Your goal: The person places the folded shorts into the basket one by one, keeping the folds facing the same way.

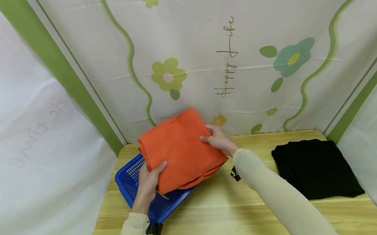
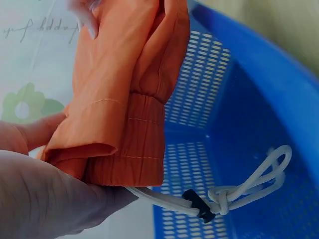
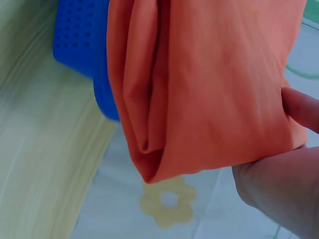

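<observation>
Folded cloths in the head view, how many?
2: an orange cloth held by the left hand and right hand over the blue basket, a black cloth on the table, right side. The basket's covered part may hide more.

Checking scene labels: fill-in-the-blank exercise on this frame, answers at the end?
Left grip and right grip hold the ____-coloured cloth.
The basket is coloured ____.
On the cord, the toggle is coloured ____.
In head view, the black cloth lies to the basket's ____.
Missing: orange; blue; black; right.

The back curtain (image 1: 196,56) before me bears the script "Happy Life", and the left curtain (image 1: 47,176) bears faint, partly legible lettering reading "tic time".
</observation>
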### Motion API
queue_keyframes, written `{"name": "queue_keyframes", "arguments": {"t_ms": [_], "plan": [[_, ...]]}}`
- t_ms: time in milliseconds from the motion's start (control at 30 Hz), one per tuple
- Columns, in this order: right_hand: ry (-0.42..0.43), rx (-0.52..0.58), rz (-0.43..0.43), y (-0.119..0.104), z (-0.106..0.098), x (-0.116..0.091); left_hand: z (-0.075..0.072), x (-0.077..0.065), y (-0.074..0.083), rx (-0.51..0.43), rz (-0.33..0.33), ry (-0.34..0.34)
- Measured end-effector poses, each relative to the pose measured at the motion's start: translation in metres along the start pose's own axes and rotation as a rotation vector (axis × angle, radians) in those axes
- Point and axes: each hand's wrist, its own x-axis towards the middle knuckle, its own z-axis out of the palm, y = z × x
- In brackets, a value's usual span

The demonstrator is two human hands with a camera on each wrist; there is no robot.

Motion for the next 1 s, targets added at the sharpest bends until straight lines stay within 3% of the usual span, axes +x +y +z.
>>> {"name": "queue_keyframes", "arguments": {"t_ms": [167, 367, 600, 1000], "plan": [[0.003, -0.046, 0.003, 0.006, 0.022, 0.012, -0.010, -0.005, -0.016, -0.029, -0.039, 0.059], [0.020, -0.121, -0.014, 0.016, 0.044, 0.025, -0.016, -0.009, -0.030, -0.100, -0.145, 0.133], [0.054, -0.207, -0.036, 0.026, 0.056, 0.031, -0.021, -0.009, -0.042, -0.129, -0.208, 0.142], [0.049, -0.356, 0.019, 0.040, 0.069, 0.032, -0.028, 0.001, -0.059, -0.175, -0.254, 0.173]]}}
